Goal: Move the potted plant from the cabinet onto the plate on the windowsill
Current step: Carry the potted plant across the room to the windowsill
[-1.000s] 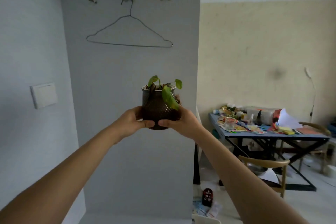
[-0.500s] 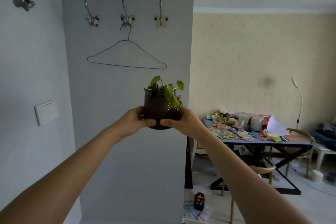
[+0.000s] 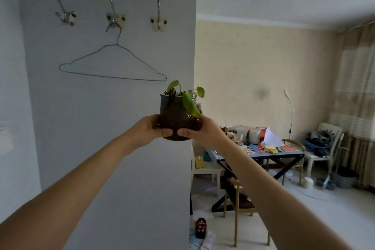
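- The potted plant (image 3: 178, 116) is up in the air at arm's length, upright, cupped between both hands in front of the grey wall's edge.
- The left hand (image 3: 147, 131) wraps the pot's left side; its thumb lies across the lower front, the other fingers curl out of sight behind.
- The right hand (image 3: 204, 131) wraps the right side the same way, thumb across the front, the two thumb tips nearly meeting beneath the pot's belly.
- Green leaves rise above the fingers; one long leaf droops over the rim towards the right hand.
- Above and left of the left hand's fingers, a wire hanger (image 3: 112, 65) hangs from the middle of three wall hooks.
- Beyond the right hand's fingers, a cluttered blue table (image 3: 272, 153) stands farther back.
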Available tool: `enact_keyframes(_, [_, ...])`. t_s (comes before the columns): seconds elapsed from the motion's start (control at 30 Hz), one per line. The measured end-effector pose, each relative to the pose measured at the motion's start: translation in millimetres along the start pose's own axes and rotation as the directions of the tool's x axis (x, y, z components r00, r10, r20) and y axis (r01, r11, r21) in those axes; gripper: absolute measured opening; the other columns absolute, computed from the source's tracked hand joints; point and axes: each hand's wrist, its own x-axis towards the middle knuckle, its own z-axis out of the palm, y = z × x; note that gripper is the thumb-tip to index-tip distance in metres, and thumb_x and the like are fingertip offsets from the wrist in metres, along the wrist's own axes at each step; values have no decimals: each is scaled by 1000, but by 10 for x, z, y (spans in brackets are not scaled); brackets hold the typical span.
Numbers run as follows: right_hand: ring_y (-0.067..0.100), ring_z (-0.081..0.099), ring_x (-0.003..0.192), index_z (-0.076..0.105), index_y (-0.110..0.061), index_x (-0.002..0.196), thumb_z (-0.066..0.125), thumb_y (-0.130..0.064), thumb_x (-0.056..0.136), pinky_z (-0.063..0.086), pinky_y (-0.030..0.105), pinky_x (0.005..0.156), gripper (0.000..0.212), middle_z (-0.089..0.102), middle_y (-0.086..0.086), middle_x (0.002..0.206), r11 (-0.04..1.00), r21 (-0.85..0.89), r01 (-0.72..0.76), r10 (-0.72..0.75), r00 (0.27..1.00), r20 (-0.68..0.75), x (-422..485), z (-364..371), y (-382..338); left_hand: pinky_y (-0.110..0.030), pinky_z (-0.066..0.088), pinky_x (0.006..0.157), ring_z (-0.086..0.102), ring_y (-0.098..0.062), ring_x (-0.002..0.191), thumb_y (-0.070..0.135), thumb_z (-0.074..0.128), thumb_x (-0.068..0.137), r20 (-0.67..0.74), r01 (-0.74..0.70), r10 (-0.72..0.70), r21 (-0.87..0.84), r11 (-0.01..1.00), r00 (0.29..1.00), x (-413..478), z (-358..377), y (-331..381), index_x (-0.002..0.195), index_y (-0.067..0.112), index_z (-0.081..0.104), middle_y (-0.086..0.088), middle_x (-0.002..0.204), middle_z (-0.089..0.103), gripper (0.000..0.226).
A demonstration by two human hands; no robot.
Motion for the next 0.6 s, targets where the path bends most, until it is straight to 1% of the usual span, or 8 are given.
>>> enact_keyframes(0.07, [17,70,105,63,-20,126,85,-55,63,60,28,85,76,72,-1,114,999,-16,-37,37,999,-33,-21,-138,56,-43,48,108,65,-22,120,14,78,82,43,-19,20,-16,1000,999,156,112,11,135,11,60,-7,127,70,56])
enact_keyframes(0.17, [-7,68,81,63,-28,111,87,-49,67,52,7,63,54,70,-15,94,993,-73,-96,87,989,-119,-112,-407,163,-43,49,107,65,-24,120,12,77,83,109,-46,51,-47,998,993,397,376,50,134,8,60,-10,127,70,55])
enact_keyframes(0.23, [-9,63,77,60,-32,106,87,-47,70,47,2,55,48,65,-21,88,985,-113,-127,107,980,-168,-211,-645,243,-42,49,107,65,-25,119,10,77,83,160,-65,77,-73,995,984,555,626,108,134,6,59,-12,127,69,54])
enact_keyframes(0.33, [2,66,85,62,-29,114,85,-49,72,50,5,61,52,69,-16,92,966,-172,-193,153,963,-221,-409,-1051,361,-38,50,105,64,-27,120,9,75,84,242,-89,117,-123,988,963,748,1068,230,136,4,56,-14,129,68,56])
enact_keyframes(0.4, [16,70,98,63,-20,125,84,-50,73,56,17,77,64,72,-5,105,950,-201,-237,181,947,-264,-558,-1344,450,-38,51,103,64,-30,120,5,74,85,286,-101,143,-156,982,948,877,1391,327,137,0,55,-17,129,67,56])
enact_keyframes(0.47, [21,70,106,61,-16,130,85,-49,73,60,30,89,70,73,1,114,938,-209,-275,207,932,-297,-727,-1639,529,-40,51,103,65,-31,118,4,74,84,325,-111,165,-176,978,931,999,1731,440,136,0,55,-18,128,67,56])
enact_keyframes(0.5, [22,70,106,61,-16,131,85,-49,73,60,32,91,71,73,2,115,933,-208,-293,219,923,-316,-813,-1781,560,-39,52,102,67,-30,116,5,75,84,343,-123,180,-183,975,922,1055,1890,496,136,1,56,-18,127,68,55])
enact_keyframes(0.6, [19,71,102,62,-18,129,84,-49,74,58,25,84,66,73,-1,109,911,-230,-343,241,894,-379,-1112,-2244,629,-19,58,81,72,-19,100,9,75,85,394,-170,241,-206,964,887,1210,2419,696,134,5,58,-14,120,71,52])
